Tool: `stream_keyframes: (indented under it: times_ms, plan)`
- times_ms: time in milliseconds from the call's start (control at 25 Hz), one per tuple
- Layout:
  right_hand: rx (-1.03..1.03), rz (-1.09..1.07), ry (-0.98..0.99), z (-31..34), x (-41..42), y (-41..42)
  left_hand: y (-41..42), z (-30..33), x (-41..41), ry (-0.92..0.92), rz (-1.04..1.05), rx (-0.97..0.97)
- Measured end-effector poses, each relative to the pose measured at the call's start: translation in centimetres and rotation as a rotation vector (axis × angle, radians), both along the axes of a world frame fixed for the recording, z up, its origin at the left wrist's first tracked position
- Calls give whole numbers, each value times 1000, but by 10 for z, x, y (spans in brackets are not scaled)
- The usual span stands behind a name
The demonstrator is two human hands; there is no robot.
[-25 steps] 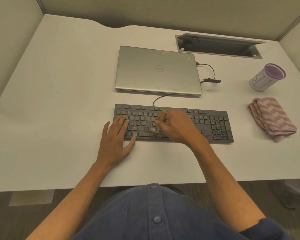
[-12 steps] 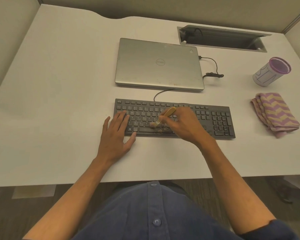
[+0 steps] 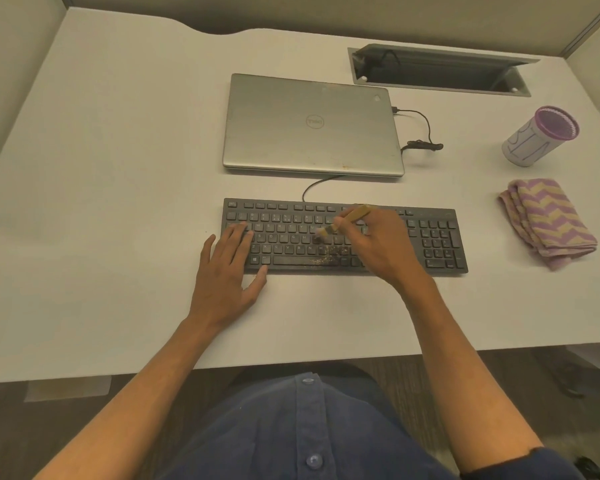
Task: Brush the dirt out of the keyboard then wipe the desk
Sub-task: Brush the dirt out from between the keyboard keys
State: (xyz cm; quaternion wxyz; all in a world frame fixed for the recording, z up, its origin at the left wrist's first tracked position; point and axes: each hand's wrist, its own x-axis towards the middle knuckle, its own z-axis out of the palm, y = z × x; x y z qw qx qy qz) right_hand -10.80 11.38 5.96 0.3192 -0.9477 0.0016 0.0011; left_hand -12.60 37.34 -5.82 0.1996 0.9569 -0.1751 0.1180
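Your left hand [image 3: 226, 271] lay flat, fingers spread, steadying the keyboard [image 3: 440, 242] near the desk [image 3: 111, 188] front. Your right hand [image 3: 378, 247] pinched the brush [image 3: 340, 221], bristles now a row higher than a second ago; dirt [image 3: 326, 256] remained by the spacebar. The cloth [image 3: 548, 221] waited right, laptop [image 3: 312, 126] beyond, open room left.

My keyboard [image 3: 430, 237] is black, laptop [image 3: 312, 126] silver, desk [image 3: 118, 168] white, cloth [image 3: 548, 221] purple-and-tan zigzag, cup [image 3: 537, 136] purple-rimmed.
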Motion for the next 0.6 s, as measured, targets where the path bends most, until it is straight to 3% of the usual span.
stream_keyframes:
  times_ms: [200,360,600]
  plan:
    - [-110,110,134,-5,7,-11,-2,-2,-1,-5,7,27]
    - [-149,151,51,7,18,-14,-9,2,-2,1,34,8]
    - [-149,251,127,-2,18,-16,-42,7,-4,-3,-12,38]
